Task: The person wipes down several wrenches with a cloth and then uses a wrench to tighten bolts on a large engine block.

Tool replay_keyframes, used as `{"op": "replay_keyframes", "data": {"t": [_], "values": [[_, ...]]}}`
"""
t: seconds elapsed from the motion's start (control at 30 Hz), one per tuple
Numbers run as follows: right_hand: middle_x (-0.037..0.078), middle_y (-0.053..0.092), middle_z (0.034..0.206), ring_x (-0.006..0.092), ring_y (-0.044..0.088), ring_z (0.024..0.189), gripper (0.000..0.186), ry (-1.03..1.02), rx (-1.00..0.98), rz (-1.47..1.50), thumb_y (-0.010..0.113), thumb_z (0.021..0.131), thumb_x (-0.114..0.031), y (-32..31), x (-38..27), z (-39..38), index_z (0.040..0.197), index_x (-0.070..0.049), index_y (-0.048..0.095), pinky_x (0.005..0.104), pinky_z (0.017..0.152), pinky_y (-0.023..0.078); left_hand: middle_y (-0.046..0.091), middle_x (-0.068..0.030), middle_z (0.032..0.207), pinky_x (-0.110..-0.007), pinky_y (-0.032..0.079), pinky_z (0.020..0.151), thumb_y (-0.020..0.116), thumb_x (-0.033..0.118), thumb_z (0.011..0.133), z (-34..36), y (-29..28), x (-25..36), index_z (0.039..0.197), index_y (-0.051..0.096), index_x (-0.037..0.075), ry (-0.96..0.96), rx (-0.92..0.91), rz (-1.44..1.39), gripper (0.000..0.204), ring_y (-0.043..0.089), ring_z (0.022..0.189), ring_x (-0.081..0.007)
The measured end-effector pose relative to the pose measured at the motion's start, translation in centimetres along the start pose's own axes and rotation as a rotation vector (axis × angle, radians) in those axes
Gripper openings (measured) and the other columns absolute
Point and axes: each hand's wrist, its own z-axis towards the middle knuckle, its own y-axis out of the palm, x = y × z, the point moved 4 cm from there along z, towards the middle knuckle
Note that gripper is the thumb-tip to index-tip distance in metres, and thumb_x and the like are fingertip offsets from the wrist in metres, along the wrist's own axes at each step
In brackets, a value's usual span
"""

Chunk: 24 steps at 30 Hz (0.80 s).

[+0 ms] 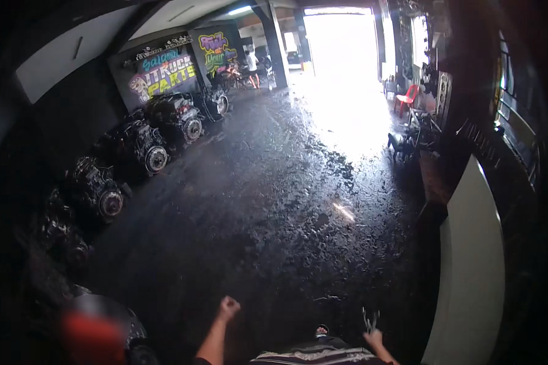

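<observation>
My left hand (228, 308) hangs out in front of me over the dark floor, its fingers curled in with nothing visible in them. Lower at the right, my right hand (374, 337) is closed around slim silver metal tools (369, 317) that look like wrenches. Their forked ends point up and away from me; how many there are is too small to tell. One of my feet (321, 331) shows in an open shoe between the two hands, ahead of my striped shirt (323, 354).
Several greasy truck engines (111, 204) line the left wall. A long pale panel (472, 267) stands close at my right. Farther off are a red plastic chair (407, 97), a person (252, 64) at the back and a bright doorway (340, 45). The floor (256, 201) looks wet or oily.
</observation>
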Motion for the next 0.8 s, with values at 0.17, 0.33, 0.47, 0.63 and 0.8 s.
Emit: {"op": "replay_keyframes", "data": {"t": [0.17, 0.33, 0.47, 0.63, 0.8], "values": [[0.021, 0.072, 0.09, 0.0371, 0.072, 0.091, 0.04, -0.448, 0.165, -0.041, 0.077, 0.084, -0.033, -8.1, -27.7, 30.7, 0.115, -0.012, 0.067, 0.0448, 0.076, 0.055, 0.07, -0.0206, 0.113, -0.044, 0.052, 0.094, 0.073, 0.034, 0.081, 3.0, 12.5, -1.7, 0.124, 0.066, 0.009, -0.357, -0.722, 0.475, 0.05, 0.067, 0.108, -0.0347], [0.005, 0.066, 0.074, 0.0133, 0.065, 0.068, 0.029, -0.381, -0.138, 0.122, 0.072, 0.091, -0.026, -11.1, -50.7, 55.2, 0.113, -0.009, 0.064, 0.0354, 0.059, 0.053, 0.07, -0.0215, 0.116, -0.044, 0.052, 0.095, 0.073, 0.035, 0.081, 28.0, 15.5, 0.3, 0.126, 0.066, 0.009, -0.695, -0.577, 0.419, 0.052, 0.067, 0.11, -0.0351], [-0.002, 0.063, 0.075, 0.009, 0.06, 0.067, 0.021, -0.282, -0.239, 0.24, 0.072, 0.094, -0.027, -12.3, -62.3, 67.7, 0.097, -0.007, 0.066, 0.0306, 0.057, 0.049, 0.069, -0.0221, 0.119, -0.044, 0.051, 0.097, 0.072, 0.036, 0.082, 57.8, 16.9, 2.2, 0.128, 0.065, 0.009, -0.606, -0.366, 0.411, 0.054, 0.066, 0.112, -0.0354], [0.001, 0.067, 0.081, 0.0105, 0.061, 0.072, 0.03, -0.125, -0.082, 0.363, 0.078, 0.088, -0.034, -16.0, -65.9, 84.6, 0.098, -0.006, 0.07, 0.0303, 0.062, 0.05, 0.07, -0.0184, 0.1, -0.048, 0.054, 0.084, 0.069, 0.034, 0.086, 103.8, 29.5, 23.1, 0.104, 0.069, 0.008, 0.193, -0.324, 0.351, 0.032, 0.067, 0.096, -0.0376], [0.001, 0.056, 0.074, 0.0159, 0.054, 0.061, 0.018, 0.134, -0.249, 1.108, 0.063, 0.096, -0.025, -17.1, -87.0, 104.8, 0.101, -0.008, 0.067, 0.037, 0.05, 0.043, 0.071, -0.0109, 0.091, -0.033, 0.054, 0.078, 0.062, 0.018, 0.092, 131.1, 37.6, 39.4, 0.099, 0.07, 0.005, 0.269, -0.352, 0.186, 0.017, 0.069, 0.083, -0.0213]]}}
